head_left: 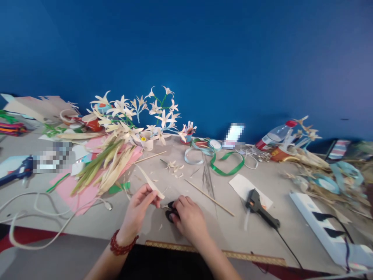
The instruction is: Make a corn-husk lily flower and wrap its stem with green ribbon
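My left hand pinches a long, narrow, cream strip of corn husk between thumb and fingers, just above the table. The strip points up and to the left. To its right, my right hand is closed over the black handles of a pair of scissors; the fingers hide part of them. The scissors are low at the tabletop, their tips close to my left fingers. Small husk scraps lie beyond both hands. A pile of husks rests on pink paper to the left.
White husk flowers stand in cups at the back. A black glue gun lies on the right beside a white power strip. Green ribbon, thin wires and a wooden stick lie ahead. A blue glue gun is far left.
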A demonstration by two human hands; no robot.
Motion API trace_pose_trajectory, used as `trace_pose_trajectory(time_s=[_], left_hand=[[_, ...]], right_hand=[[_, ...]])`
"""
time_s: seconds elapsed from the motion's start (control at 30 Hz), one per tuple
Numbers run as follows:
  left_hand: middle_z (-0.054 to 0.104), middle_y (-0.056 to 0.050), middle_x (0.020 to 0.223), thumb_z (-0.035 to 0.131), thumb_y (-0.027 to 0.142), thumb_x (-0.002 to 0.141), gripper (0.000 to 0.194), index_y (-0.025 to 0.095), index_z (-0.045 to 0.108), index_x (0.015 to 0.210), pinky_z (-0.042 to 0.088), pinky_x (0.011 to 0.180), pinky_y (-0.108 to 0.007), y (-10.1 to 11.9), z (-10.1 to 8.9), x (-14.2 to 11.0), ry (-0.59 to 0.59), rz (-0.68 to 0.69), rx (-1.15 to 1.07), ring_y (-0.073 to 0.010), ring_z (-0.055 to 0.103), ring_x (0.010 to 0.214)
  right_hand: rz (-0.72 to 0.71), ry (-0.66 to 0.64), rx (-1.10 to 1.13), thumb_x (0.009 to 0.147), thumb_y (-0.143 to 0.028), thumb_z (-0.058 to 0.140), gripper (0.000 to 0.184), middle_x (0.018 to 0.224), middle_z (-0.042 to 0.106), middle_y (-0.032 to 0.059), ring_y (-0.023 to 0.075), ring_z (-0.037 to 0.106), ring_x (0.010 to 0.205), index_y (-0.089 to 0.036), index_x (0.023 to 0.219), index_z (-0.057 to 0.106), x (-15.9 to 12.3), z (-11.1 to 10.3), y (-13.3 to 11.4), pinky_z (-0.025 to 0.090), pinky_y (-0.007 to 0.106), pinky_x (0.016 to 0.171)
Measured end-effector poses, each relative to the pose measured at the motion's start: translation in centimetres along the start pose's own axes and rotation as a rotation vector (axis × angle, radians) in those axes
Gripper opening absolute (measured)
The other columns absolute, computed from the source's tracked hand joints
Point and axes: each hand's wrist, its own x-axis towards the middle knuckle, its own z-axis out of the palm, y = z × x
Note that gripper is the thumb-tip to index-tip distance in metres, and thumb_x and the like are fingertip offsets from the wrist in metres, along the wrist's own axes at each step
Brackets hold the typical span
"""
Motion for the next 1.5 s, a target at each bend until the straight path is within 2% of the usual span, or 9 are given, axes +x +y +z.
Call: trace_pose_trajectory(time_s=[0.1,0.2,0.3,0.43,0.6,0.73,0.87,1.1,1.5], left_hand=[[0.063,0.0,0.071,0.061,0.03,0.088,0.016,0.017,0.061,0.078,0.044,0.066,-0.025,-0.1,-0.4,0.0,0.026,0.01,-0.018,-0.0118,0.056,0.062],[0.062,0.0,0.07,0.061,0.029,0.088,0.016,0.017,0.062,0.078,0.044,0.067,-0.026,-0.3,-0.5,0.0,0.023,0.028,-0.042,-0.0122,0.056,0.063],[0.063,-0.001,0.069,0.063,0.029,0.087,0.016,0.017,0.063,0.077,0.044,0.067,-0.026,-0.1,-0.4,0.1,0.028,0.032,-0.068,-0.0126,0.055,0.063],[0.064,-0.002,0.072,0.066,0.028,0.083,0.014,0.016,0.066,0.076,0.045,0.067,-0.026,0.1,0.0,0.4,0.046,0.006,-0.157,-0.0126,0.055,0.063],[0.065,-0.002,0.08,0.068,0.027,0.082,0.011,0.017,0.069,0.079,0.046,0.069,-0.025,0.2,1.2,0.7,0.026,-0.062,-0.247,-0.0127,0.057,0.07],[0.065,-0.004,0.094,0.068,0.025,0.082,0.009,0.017,0.071,0.083,0.048,0.076,-0.025,0.6,2.0,0.7,0.013,-0.064,-0.265,-0.0146,0.058,0.084],[0.064,-0.005,0.099,0.068,0.024,0.082,0.011,0.016,0.072,0.088,0.05,0.077,-0.028,1.1,2.2,0.6,-0.035,-0.135,-0.317,-0.0168,0.057,0.09],[0.066,-0.005,0.093,0.069,0.026,0.081,0.011,0.016,0.072,0.085,0.052,0.075,-0.03,1.0,2.3,0.4,-0.05,-0.166,-0.309,-0.0161,0.059,0.082],[0.067,-0.006,0.088,0.07,0.026,0.081,0.012,0.014,0.071,0.084,0.05,0.071,-0.029,1.2,2.5,0.2,-0.085,-0.182,-0.332,-0.0141,0.058,0.072]], right_hand=[[0.062,-0.073,0.04,0.084,-0.024,0.063,0.013,0.1,0.067,0.0072,0.0236,0.064,0.086,-0.019,0.096,0.063,0.0,-1.1,0.4,0.044,0.029,0.067],[0.121,-0.087,0.219,0.087,-0.026,0.059,0.011,0.092,0.07,0.0035,0.0198,0.066,0.078,-0.021,0.096,0.062,-0.6,-2.0,1.4,0.042,0.026,0.064],[0.193,-0.081,0.559,0.09,-0.032,0.055,0.011,0.076,0.066,-0.001,0.0146,0.063,0.065,-0.022,0.094,0.058,-1.5,-2.0,2.9,0.041,0.023,0.06],[0.296,-0.042,1.101,0.085,-0.048,0.059,0.029,0.067,0.053,-0.0039,0.0104,0.049,0.052,-0.021,0.089,0.05,-2.7,-0.6,4.0,0.037,0.019,0.044],[0.275,-0.134,1.442,0.073,-0.06,0.07,0.047,0.065,0.056,-0.0028,0.0077,0.04,0.049,-0.019,0.085,0.051,-3.5,0.0,3.4,0.031,0.018,0.042],[0.215,-0.185,1.519,0.067,-0.061,0.075,0.052,0.066,0.059,-0.0012,0.0084,0.045,0.055,-0.017,0.084,0.053,-3.7,-0.7,2.6,0.031,0.019,0.05],[0.196,-0.211,1.559,0.06,-0.066,0.078,0.06,0.073,0.06,-0.0003,0.0102,0.05,0.059,-0.018,0.084,0.053,-3.5,-1.1,2.1,0.033,0.022,0.055],[0.183,-0.215,1.491,0.059,-0.069,0.076,0.06,0.07,0.057,-0.0019,0.0112,0.05,0.059,-0.018,0.082,0.054,-2.9,-1.6,1.7,0.033,0.022,0.056],[0.185,-0.248,1.547,0.057,-0.069,0.077,0.06,0.069,0.058,-0.002,0.0098,0.05,0.055,-0.018,0.08,0.054,-2.8,-1.8,1.6,0.034,0.022,0.053]])
